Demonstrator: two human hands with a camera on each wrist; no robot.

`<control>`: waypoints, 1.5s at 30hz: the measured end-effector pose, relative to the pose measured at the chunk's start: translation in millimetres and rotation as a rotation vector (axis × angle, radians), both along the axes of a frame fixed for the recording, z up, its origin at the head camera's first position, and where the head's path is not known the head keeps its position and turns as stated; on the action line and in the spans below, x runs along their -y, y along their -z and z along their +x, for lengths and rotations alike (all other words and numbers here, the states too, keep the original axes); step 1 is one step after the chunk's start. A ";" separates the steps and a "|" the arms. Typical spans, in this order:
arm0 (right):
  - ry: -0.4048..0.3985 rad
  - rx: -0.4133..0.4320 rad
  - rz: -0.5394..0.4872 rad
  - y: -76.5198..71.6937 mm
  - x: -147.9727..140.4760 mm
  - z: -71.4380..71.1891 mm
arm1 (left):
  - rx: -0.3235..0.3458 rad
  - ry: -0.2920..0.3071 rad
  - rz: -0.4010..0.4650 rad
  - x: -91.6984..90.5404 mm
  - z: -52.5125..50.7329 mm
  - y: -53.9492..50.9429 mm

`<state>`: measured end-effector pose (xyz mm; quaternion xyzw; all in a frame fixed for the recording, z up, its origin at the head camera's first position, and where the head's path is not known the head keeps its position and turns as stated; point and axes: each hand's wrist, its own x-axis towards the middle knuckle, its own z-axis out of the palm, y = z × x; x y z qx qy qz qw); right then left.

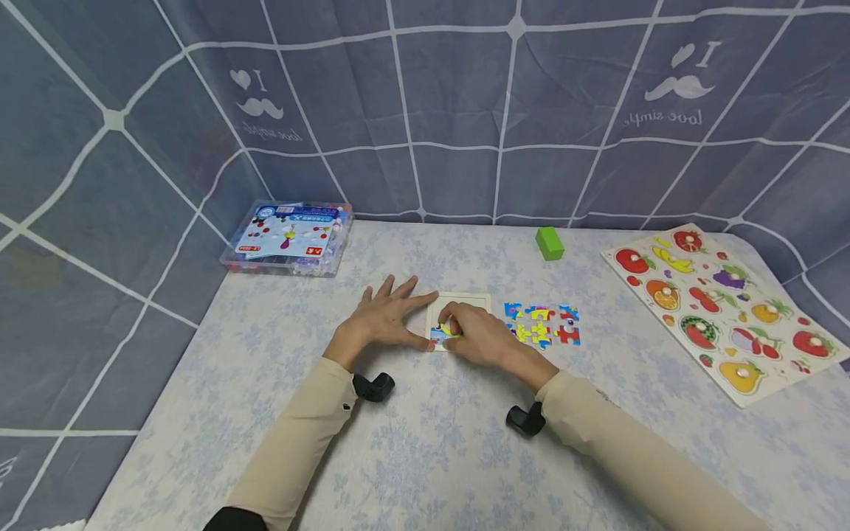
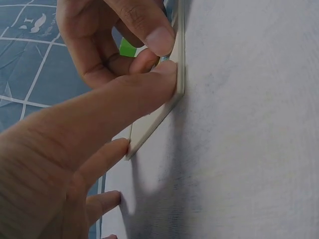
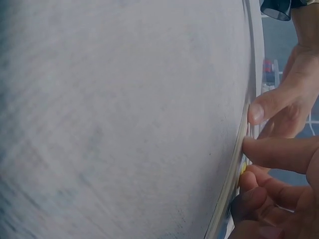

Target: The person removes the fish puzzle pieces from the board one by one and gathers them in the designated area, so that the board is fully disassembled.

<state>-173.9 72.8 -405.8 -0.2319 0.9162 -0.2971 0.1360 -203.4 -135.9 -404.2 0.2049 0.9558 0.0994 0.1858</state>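
On the pale, blue-patterned bench (image 1: 425,457), your left hand (image 1: 385,318) spreads wide against the left edge of the cream, square, wooden-looking puzzle tray (image 1: 474,297), while your right hand (image 1: 483,335) curls over it from the right. Just right of that tray lie the loose, brightly printed jigsaw pieces (image 1: 541,333), nearer your right hand, their cluster longest left to right. Over the tray's near half, your right thumb and finger apparently pinch 1 small yellow jigsaw piece (image 1: 455,330).
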 end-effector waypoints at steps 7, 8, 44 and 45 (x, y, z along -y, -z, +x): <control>0.012 0.008 -0.026 1.1 -0.4 -0.6 | 0.018 -0.010 -0.013 -2.0 -2.4 -0.9; 0.012 0.006 -0.032 1.3 -0.4 -0.6 | 0.019 -0.012 -0.013 -2.1 -2.6 -0.9; 0.114 0.043 -0.372 -1.6 -22.4 2.3 | 0.014 -0.031 -0.017 -3.9 -1.7 -1.4; 0.112 0.048 -0.374 -1.5 -24.6 3.0 | 0.013 -0.032 -0.017 -3.8 -1.7 -1.2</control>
